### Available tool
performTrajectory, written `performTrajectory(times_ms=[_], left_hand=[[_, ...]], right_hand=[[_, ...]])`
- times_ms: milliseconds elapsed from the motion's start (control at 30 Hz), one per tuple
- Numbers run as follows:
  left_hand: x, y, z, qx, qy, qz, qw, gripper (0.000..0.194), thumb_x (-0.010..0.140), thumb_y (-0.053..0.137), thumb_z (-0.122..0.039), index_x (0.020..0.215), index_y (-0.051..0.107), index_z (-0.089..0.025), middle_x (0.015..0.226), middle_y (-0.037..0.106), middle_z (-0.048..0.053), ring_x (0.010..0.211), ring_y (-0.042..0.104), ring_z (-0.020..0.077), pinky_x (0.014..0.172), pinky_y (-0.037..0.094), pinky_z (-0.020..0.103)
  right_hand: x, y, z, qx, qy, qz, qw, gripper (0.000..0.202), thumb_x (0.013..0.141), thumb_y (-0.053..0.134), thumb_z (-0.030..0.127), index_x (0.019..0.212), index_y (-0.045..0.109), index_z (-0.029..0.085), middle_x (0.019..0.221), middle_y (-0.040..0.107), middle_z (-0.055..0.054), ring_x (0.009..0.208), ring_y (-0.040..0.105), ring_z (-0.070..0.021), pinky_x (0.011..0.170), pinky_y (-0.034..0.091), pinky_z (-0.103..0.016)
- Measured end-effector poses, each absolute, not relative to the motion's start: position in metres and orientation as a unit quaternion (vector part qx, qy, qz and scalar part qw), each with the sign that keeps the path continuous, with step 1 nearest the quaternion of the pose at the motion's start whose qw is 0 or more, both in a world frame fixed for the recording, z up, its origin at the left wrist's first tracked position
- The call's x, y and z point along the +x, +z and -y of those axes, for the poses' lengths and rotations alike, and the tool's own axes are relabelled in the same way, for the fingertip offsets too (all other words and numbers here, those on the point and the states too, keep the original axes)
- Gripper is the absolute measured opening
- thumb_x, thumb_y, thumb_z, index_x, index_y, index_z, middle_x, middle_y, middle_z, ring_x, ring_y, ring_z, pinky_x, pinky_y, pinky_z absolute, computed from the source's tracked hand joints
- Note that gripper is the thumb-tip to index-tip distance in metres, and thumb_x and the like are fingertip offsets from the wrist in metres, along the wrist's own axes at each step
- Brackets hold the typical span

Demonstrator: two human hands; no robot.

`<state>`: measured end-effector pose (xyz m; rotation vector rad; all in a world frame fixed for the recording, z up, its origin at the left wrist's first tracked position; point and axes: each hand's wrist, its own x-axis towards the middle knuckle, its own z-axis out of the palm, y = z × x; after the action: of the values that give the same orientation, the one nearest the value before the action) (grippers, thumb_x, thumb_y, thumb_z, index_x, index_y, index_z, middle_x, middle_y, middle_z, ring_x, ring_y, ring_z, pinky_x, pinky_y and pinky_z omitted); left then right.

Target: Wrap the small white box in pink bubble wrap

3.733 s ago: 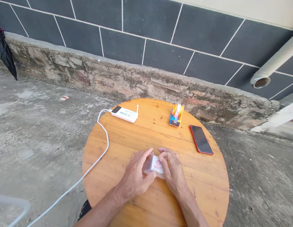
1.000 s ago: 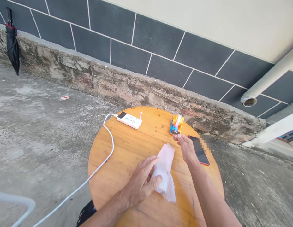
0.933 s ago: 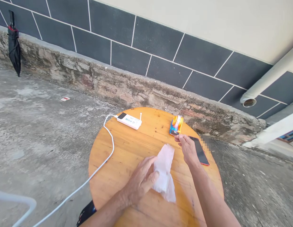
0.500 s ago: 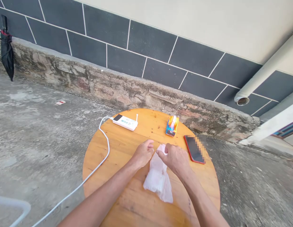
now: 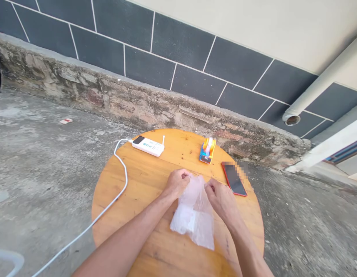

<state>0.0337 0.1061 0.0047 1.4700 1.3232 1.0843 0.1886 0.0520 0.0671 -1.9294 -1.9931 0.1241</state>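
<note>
A translucent whitish plastic bag (image 5: pixel 192 215) lies on the round wooden table (image 5: pixel 132 184), with something white and blocky inside its lower half. My left hand (image 5: pixel 178 182) pinches the upper left corner of the bag between thumb and fingers. At the opposite upper corner, my right hand (image 5: pixel 220 194) is closed on the bag's edge. The top of the bag is spread between both hands. What exactly the white content is cannot be made out through the plastic.
Along the table's far side are a white power bank (image 5: pixel 148 146) with a white cable (image 5: pixel 125 169), and a blue and yellow tape dispenser (image 5: pixel 207 151). A red-edged phone (image 5: pixel 235 181) lies beyond my right hand. A stone-based wall (image 5: pixel 155 104) stands behind.
My left hand has moved onto the bag's left corner and now pinches it. The bag's upper part has spread wider, and the view has shifted slightly right.
</note>
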Motion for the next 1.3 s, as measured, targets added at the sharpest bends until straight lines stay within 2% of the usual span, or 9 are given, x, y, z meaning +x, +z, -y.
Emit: performTrajectory(times_ms=[267, 433, 567, 733, 800, 933, 1000, 1200, 1300], left_hand=[[0.028, 0.011, -0.109, 0.589, 0.43, -0.547, 0.412, 0.018, 0.075, 0.05, -0.017, 0.076, 0.068, -0.015, 0.064, 0.065, 0.0, 0.058, 0.058, 0.0125, 0.05, 0.04, 0.02], [0.018, 0.029, -0.102, 0.603, 0.428, -0.561, 0.371, 0.019, 0.077, 0.055, -0.027, 0.088, 0.064, -0.016, 0.079, 0.066, 0.002, 0.074, 0.061, 0.0155, 0.064, 0.045, 0.023], [0.007, 0.049, -0.084, 0.658, 0.399, -0.536, 0.348, 0.022, 0.074, 0.061, -0.04, 0.065, 0.06, -0.02, 0.079, 0.063, 0.0, 0.08, 0.058, 0.0167, 0.071, 0.042, 0.025], [0.003, 0.058, -0.066, 0.756, 0.274, -0.524, 0.282, 0.037, 0.065, 0.067, -0.049, 0.053, 0.049, -0.019, 0.068, 0.053, -0.002, 0.066, 0.051, 0.0149, 0.06, 0.035, 0.025], [0.003, 0.057, -0.064, 0.777, 0.237, -0.522, 0.259, 0.035, 0.063, 0.068, -0.047, 0.054, 0.047, -0.019, 0.068, 0.052, -0.003, 0.064, 0.049, 0.014, 0.057, 0.032, 0.025], [-0.001, 0.054, -0.067, 0.787, 0.203, -0.525, 0.254, 0.013, 0.062, 0.059, -0.023, 0.056, 0.048, -0.019, 0.069, 0.052, -0.003, 0.061, 0.047, 0.0117, 0.054, 0.03, 0.024], [-0.006, 0.054, -0.069, 0.782, 0.201, -0.531, 0.256, 0.01, 0.061, 0.052, -0.016, 0.054, 0.046, -0.019, 0.068, 0.051, -0.004, 0.06, 0.046, 0.0108, 0.054, 0.029, 0.023], [-0.031, 0.056, -0.081, 0.734, 0.205, -0.598, 0.247, 0.02, 0.063, 0.049, -0.018, 0.049, 0.035, -0.019, 0.053, 0.042, -0.004, 0.052, 0.038, 0.0111, 0.049, 0.022, 0.026], [-0.039, 0.059, -0.083, 0.707, 0.219, -0.626, 0.243, 0.02, 0.071, 0.048, -0.026, 0.054, 0.039, -0.02, 0.054, 0.044, -0.004, 0.053, 0.042, 0.0122, 0.05, 0.026, 0.025]], right_hand=[[0.215, 0.046, -0.047, -0.663, 0.174, 0.649, 0.328, 0.034, 0.089, 0.04, 0.04, 0.06, 0.043, 0.022, 0.054, 0.05, 0.002, 0.053, 0.048, -0.015, 0.05, 0.032, -0.025], [0.222, 0.028, -0.048, -0.641, 0.229, 0.618, 0.394, 0.035, 0.089, 0.043, 0.044, 0.062, 0.044, 0.021, 0.055, 0.048, 0.002, 0.054, 0.048, -0.0148, 0.051, 0.035, -0.025], [0.225, 0.016, -0.048, -0.629, 0.254, 0.597, 0.429, 0.036, 0.088, 0.045, 0.046, 0.063, 0.045, 0.02, 0.055, 0.048, 0.003, 0.054, 0.046, -0.0141, 0.051, 0.036, -0.024], [0.226, 0.012, -0.048, -0.626, 0.255, 0.585, 0.448, 0.036, 0.087, 0.047, 0.048, 0.065, 0.045, 0.02, 0.057, 0.044, 0.004, 0.054, 0.042, -0.0131, 0.05, 0.034, -0.023], [0.225, 0.013, -0.048, -0.63, 0.248, 0.581, 0.452, 0.036, 0.087, 0.046, 0.049, 0.065, 0.045, 0.02, 0.056, 0.043, 0.004, 0.053, 0.041, -0.0127, 0.049, 0.032, -0.023], [0.224, 0.012, -0.05, -0.64, 0.23, 0.578, 0.451, 0.035, 0.088, 0.046, 0.048, 0.066, 0.046, 0.02, 0.055, 0.043, 0.004, 0.053, 0.041, -0.0127, 0.049, 0.032, -0.023], [0.225, 0.009, -0.052, -0.648, 0.217, 0.578, 0.445, 0.035, 0.087, 0.047, 0.048, 0.067, 0.048, 0.02, 0.055, 0.045, 0.004, 0.053, 0.042, -0.0129, 0.049, 0.032, -0.023], [0.231, 0.006, -0.058, -0.678, 0.176, 0.575, 0.423, 0.034, 0.086, 0.048, 0.048, 0.071, 0.053, 0.018, 0.057, 0.05, 0.002, 0.053, 0.045, -0.0145, 0.051, 0.032, -0.025], [0.232, 0.008, -0.059, -0.688, 0.164, 0.574, 0.413, 0.033, 0.086, 0.048, 0.047, 0.072, 0.055, 0.018, 0.057, 0.052, 0.002, 0.053, 0.047, -0.0149, 0.051, 0.032, -0.025]])
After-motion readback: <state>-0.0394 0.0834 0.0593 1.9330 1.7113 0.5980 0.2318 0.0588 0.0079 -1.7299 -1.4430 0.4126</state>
